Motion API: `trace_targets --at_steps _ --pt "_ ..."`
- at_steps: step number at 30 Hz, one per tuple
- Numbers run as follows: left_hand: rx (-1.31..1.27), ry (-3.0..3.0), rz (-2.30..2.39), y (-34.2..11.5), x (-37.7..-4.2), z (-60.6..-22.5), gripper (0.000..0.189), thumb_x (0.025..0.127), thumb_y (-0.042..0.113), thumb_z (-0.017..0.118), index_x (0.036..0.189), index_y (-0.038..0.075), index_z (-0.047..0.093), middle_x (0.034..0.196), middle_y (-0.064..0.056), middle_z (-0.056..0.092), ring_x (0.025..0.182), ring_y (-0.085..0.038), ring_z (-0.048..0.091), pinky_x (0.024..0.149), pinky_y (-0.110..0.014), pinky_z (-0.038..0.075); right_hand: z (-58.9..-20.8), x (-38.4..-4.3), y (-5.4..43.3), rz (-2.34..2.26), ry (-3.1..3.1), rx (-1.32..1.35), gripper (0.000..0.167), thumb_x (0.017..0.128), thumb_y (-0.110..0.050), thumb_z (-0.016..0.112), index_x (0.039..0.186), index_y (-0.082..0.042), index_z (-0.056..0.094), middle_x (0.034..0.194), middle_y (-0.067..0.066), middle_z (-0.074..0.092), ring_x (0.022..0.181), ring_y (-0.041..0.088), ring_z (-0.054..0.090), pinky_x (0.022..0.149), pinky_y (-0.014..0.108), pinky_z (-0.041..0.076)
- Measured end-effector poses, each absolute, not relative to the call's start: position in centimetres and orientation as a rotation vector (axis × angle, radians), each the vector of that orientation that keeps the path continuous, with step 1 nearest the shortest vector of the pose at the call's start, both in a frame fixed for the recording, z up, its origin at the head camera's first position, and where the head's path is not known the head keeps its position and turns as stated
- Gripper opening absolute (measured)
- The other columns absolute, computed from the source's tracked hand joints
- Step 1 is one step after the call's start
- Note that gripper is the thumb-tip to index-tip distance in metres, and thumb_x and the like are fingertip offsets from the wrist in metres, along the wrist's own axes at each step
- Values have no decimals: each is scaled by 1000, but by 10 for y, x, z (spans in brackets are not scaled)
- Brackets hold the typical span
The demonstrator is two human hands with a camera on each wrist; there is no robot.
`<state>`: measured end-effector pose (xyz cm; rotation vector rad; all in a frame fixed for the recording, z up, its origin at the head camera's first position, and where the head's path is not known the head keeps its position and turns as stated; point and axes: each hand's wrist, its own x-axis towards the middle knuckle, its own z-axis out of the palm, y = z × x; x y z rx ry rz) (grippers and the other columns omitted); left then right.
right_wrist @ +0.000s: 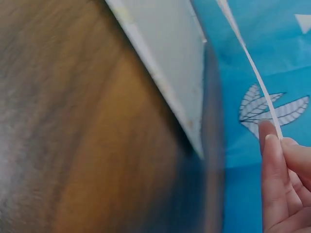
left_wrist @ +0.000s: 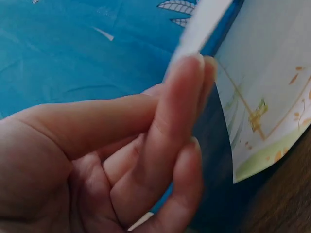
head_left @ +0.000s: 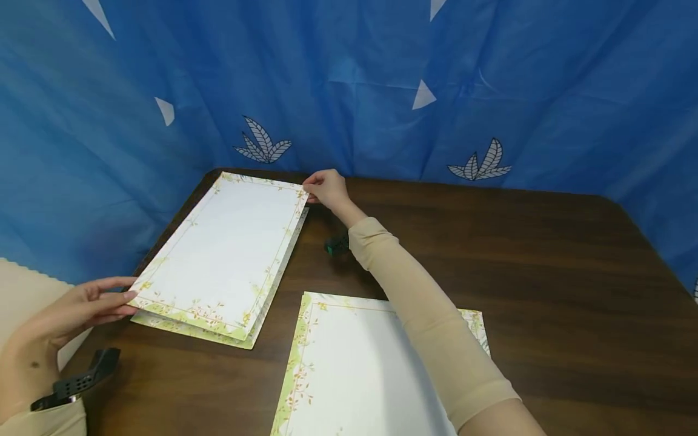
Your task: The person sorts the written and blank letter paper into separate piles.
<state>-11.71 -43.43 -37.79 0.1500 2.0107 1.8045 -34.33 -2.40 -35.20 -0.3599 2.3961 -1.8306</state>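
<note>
A white sheet of paper with a leafy green and orange border is held up over the left of the table. Its near left corner is pinched by my left hand, thumb against fingers. With the right hand I pinch its far right corner. Beneath it lies a second bordered sheet, showing along the near and right edges. The right wrist view shows the held sheet edge-on between thumb and fingers, apart from the lower sheet. In the left wrist view the held corner is blurred.
Another bordered sheet lies at the table's front middle, partly under my right forearm. The dark wooden table reaches to the right. A blue curtain hangs behind. Black straps with devices sit at both wrists, the left device plainest.
</note>
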Motion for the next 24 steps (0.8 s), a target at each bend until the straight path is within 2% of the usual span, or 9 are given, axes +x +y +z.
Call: trace_targets --at_steps 4,9,18,24 --pt "190 1984 1783 -433 -117 -382 54 97 -7 39 116 38 61 99 -4 68 87 -18 66 73 -27 52 -364 -343 -24 -1681 2475 -385 10 87 -2 65 92 6 70 78 14 66 64 22 65 62 29 54" --pt "224 1986 1691 -434 -117 -383 56 98 -6 40 118 43 58 103 1 67 89 -17 66 75 -26 52 -375 -343 -25 -1569 2541 -414 10 88 -4 65 91 3 71 75 13 66 60 19 64 57 24 53" --pt "175 2064 1562 -433 -120 -381 55 98 -1 45 112 51 56 93 -7 69 81 -17 67 71 -27 53 -386 -345 -26 -1389 2672 -452 10 88 -9 66 89 -1 72 75 8 65 57 16 61 54 21 50" --pt "169 2083 1524 -428 -126 -380 53 97 1 47 110 52 56 89 -12 69 78 -17 67 69 -26 53 -389 -347 -21 -1278 2758 -454 8 86 -10 69 86 -2 72 73 6 65 56 16 59 54 23 49"
